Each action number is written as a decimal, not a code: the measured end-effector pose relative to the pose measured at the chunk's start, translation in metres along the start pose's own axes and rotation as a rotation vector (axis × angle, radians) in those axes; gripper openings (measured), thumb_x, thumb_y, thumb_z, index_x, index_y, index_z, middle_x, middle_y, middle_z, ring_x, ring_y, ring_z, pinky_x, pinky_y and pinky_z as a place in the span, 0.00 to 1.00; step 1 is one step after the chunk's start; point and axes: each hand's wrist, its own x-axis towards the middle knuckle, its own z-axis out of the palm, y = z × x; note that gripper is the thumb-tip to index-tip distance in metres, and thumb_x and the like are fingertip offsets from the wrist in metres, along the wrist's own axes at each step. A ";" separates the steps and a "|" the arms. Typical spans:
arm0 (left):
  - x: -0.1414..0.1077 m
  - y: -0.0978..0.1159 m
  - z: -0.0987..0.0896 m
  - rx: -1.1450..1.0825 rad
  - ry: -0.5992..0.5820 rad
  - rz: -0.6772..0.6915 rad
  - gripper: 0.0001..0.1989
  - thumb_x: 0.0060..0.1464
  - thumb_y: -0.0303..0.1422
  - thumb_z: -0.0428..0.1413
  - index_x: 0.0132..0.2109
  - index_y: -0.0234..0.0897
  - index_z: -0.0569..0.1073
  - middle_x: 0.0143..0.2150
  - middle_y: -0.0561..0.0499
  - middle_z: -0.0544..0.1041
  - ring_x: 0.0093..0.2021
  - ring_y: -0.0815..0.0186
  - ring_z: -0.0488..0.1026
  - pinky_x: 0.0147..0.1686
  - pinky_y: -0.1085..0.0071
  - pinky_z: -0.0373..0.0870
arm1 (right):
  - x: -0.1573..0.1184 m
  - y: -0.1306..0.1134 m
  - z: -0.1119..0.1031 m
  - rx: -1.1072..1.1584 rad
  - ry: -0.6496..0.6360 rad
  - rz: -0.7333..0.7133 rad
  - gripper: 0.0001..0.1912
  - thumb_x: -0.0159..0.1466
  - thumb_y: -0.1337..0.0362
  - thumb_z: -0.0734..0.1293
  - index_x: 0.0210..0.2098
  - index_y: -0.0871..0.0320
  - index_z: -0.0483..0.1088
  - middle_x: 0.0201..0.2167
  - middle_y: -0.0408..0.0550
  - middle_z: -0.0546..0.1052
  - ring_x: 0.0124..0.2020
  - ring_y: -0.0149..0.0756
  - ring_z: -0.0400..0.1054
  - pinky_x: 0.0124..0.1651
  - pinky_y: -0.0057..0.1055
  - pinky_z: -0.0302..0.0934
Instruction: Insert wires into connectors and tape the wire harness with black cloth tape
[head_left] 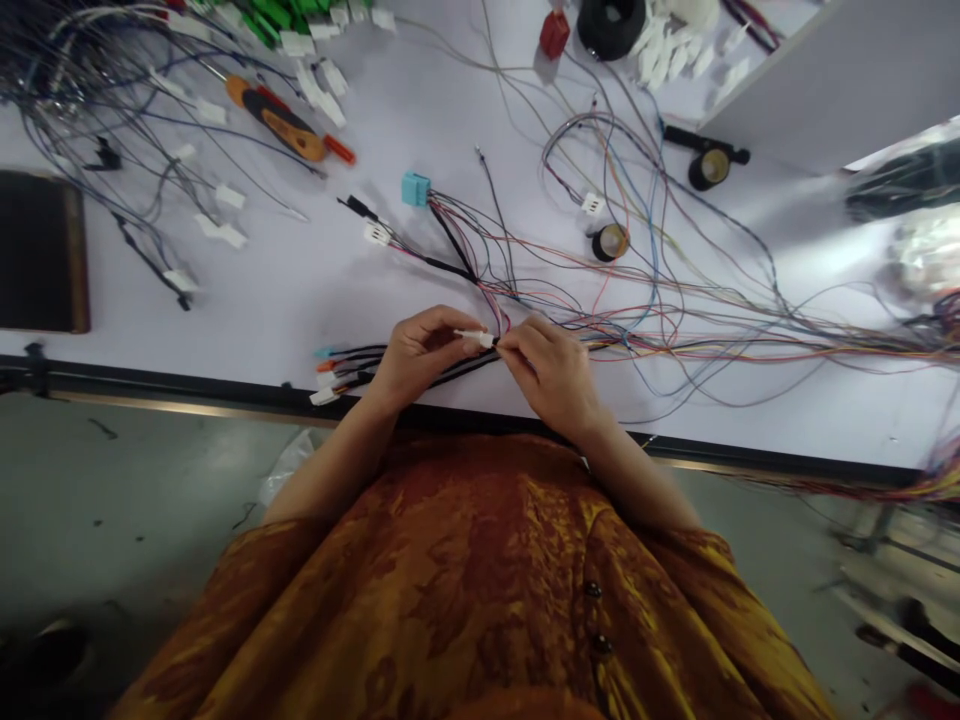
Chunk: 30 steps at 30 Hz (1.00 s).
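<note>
My left hand pinches a small white plastic connector between thumb and fingers. My right hand meets it from the other side, its fingertips at the connector's end and on thin coloured wires. A black-sheathed wire harness runs under both hands, with several small connectors at its left end near the table edge. Fanned multicoloured wires spread right across the white table. My fingers hide part of the connector.
A teal connector, an orange-handled screwdriver, tape rolls and a red block lie beyond my hands among loose wires. A dark board sits at the left. The table's black edge runs close to my forearms.
</note>
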 end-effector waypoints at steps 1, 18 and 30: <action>0.000 0.000 0.001 0.008 -0.008 0.001 0.12 0.47 0.37 0.71 0.38 0.39 0.81 0.38 0.50 0.82 0.38 0.67 0.78 0.45 0.68 0.76 | -0.001 0.001 0.001 0.002 -0.003 -0.002 0.12 0.73 0.64 0.60 0.34 0.56 0.71 0.32 0.47 0.74 0.33 0.34 0.66 0.39 0.32 0.56; 0.050 -0.005 0.002 0.746 0.111 0.265 0.05 0.56 0.33 0.60 0.40 0.40 0.79 0.34 0.49 0.76 0.38 0.60 0.71 0.44 0.65 0.67 | 0.033 0.061 -0.011 -0.123 -0.050 0.240 0.09 0.65 0.69 0.68 0.44 0.56 0.74 0.42 0.51 0.76 0.35 0.38 0.68 0.38 0.34 0.59; 0.064 -0.013 -0.002 0.726 0.094 0.233 0.06 0.54 0.29 0.63 0.40 0.41 0.76 0.49 0.47 0.75 0.58 0.53 0.69 0.60 0.60 0.66 | 0.028 0.060 -0.009 -0.199 -0.083 0.172 0.07 0.69 0.67 0.63 0.36 0.56 0.74 0.39 0.49 0.73 0.36 0.37 0.66 0.35 0.34 0.54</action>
